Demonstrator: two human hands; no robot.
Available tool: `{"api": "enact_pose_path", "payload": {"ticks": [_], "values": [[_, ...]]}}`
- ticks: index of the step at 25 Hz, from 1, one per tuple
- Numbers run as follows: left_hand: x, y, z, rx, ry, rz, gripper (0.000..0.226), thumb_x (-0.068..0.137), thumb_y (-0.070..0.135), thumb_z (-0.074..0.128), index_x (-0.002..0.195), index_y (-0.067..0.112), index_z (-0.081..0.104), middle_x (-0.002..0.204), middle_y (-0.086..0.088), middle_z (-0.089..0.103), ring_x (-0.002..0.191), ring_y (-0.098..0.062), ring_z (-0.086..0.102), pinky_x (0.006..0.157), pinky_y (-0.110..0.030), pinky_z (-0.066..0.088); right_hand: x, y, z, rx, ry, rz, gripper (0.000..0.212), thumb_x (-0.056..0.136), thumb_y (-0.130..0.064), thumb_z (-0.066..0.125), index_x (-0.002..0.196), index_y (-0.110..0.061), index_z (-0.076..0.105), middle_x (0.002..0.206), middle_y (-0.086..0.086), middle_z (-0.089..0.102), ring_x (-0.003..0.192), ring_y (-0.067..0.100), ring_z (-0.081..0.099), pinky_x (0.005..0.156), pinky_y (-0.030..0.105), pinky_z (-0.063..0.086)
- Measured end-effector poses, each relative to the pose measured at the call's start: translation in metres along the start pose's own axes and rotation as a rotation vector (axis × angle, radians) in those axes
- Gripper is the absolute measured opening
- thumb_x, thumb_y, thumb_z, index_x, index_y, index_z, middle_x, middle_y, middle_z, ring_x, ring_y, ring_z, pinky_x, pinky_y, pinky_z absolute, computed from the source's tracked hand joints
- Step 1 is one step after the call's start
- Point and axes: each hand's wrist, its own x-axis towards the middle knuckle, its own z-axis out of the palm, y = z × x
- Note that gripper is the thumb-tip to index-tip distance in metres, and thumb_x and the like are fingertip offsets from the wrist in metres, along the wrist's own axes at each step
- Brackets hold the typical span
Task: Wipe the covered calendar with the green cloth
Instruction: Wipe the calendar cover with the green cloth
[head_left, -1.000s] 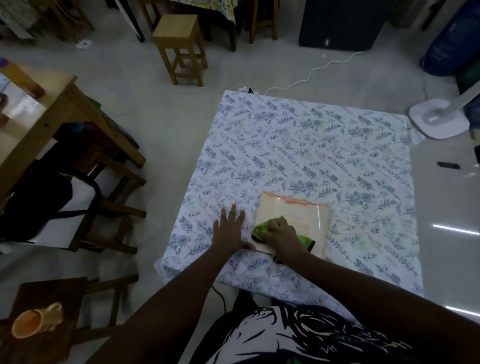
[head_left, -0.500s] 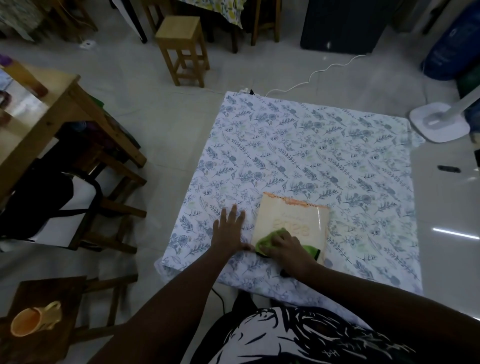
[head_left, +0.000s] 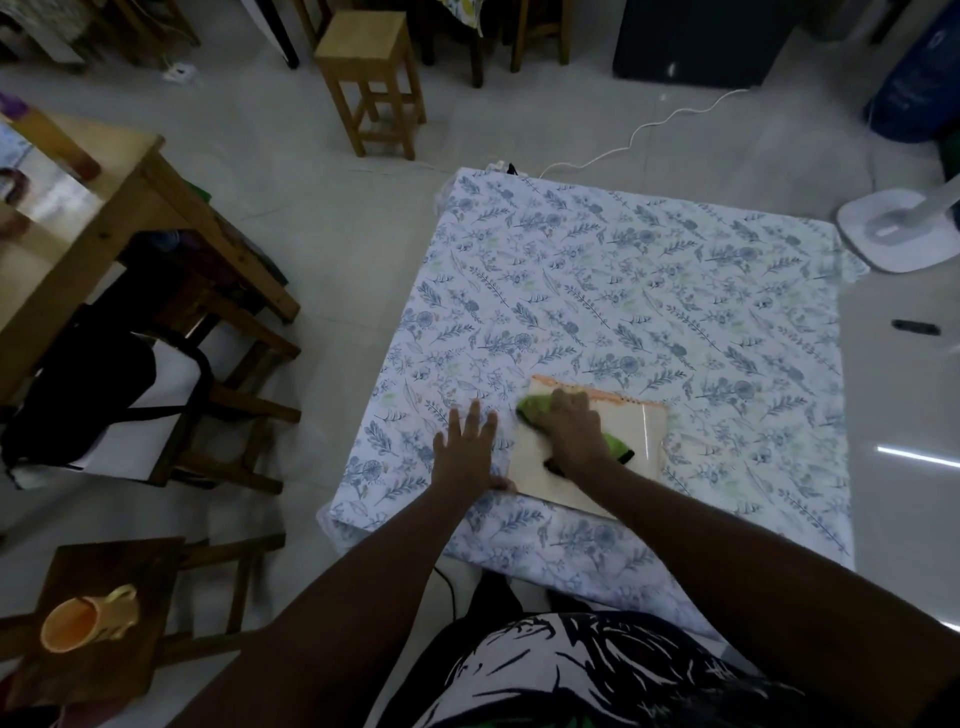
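The covered calendar (head_left: 636, 441), cream with an orange top edge and a glossy plastic cover, lies flat on the floral sheet (head_left: 649, 291) near its front edge. My right hand (head_left: 574, 423) presses the green cloth (head_left: 535, 406) onto the calendar's upper left part; the cloth shows at my fingertips and again behind my wrist. My left hand (head_left: 467, 447) lies flat with fingers spread on the sheet just left of the calendar, its thumb touching the calendar's lower left corner. Much of the calendar's middle is hidden under my right hand.
A wooden table (head_left: 78, 218) and chairs stand at the left, a wooden stool (head_left: 369, 67) at the back. An orange mug (head_left: 78, 623) lies on a dark stool at lower left. A white fan base (head_left: 893, 228), a white cable (head_left: 649, 130) and a small black object (head_left: 915, 327) are on the floor.
My right hand has slid the green cloth from the calendar's lower left part up to its top left edge. My left hand has stayed flat beside the calendar.
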Motion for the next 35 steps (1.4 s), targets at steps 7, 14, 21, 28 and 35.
{"api": "enact_pose_path", "payload": {"ticks": [7,14,21,28,35], "values": [[-0.003,0.002,-0.001,-0.017,-0.002,0.0,0.124,0.072,0.067,0.07,0.158,0.019,-0.005,0.166,-0.008,-0.016,0.153,-0.04,-0.009,0.121,-0.058,0.013,-0.059,0.027,0.021,-0.099,-0.115,-0.276,0.061,0.08,-0.019,0.072,0.134,-0.035,0.05,0.123,0.008,0.049,0.119,0.033,0.042,0.086,0.044,0.046],[0.0,0.007,0.0,0.005,-0.001,-0.005,0.125,0.072,0.061,0.075,0.158,0.017,-0.005,0.166,-0.01,-0.014,0.152,-0.042,-0.008,0.121,-0.058,0.015,0.032,-0.002,-0.007,-0.074,0.021,0.147,0.061,0.084,-0.007,0.067,0.138,-0.026,0.046,0.132,0.016,0.04,0.115,0.037,0.041,0.092,0.045,0.047],[0.004,0.018,-0.004,0.199,-0.036,0.267,0.1,0.087,0.036,0.071,0.158,0.012,0.005,0.168,0.003,-0.004,0.154,-0.036,-0.004,0.123,-0.057,0.019,-0.011,0.057,-0.005,-0.097,-0.033,0.007,0.079,0.074,-0.022,0.079,0.143,-0.032,0.04,0.135,0.015,0.039,0.123,0.036,0.035,0.097,0.051,0.044],[-0.001,0.034,-0.012,0.222,-0.063,0.186,0.095,0.09,0.027,0.07,0.157,0.009,0.005,0.168,-0.001,-0.003,0.154,-0.038,-0.002,0.122,-0.059,0.016,-0.054,0.079,0.002,-0.006,0.1,0.25,0.065,0.081,-0.014,0.071,0.139,-0.032,0.047,0.131,0.014,0.045,0.119,0.036,0.037,0.095,0.048,0.044],[-0.001,0.035,-0.008,0.265,-0.028,0.186,0.091,0.09,0.026,0.069,0.157,0.011,0.01,0.168,0.0,0.0,0.153,-0.039,0.007,0.122,-0.056,0.022,-0.124,0.096,0.016,-0.065,-0.078,-0.132,0.069,0.066,-0.023,0.085,0.128,-0.035,0.058,0.121,0.008,0.057,0.112,0.03,0.047,0.083,0.046,0.052]]}}
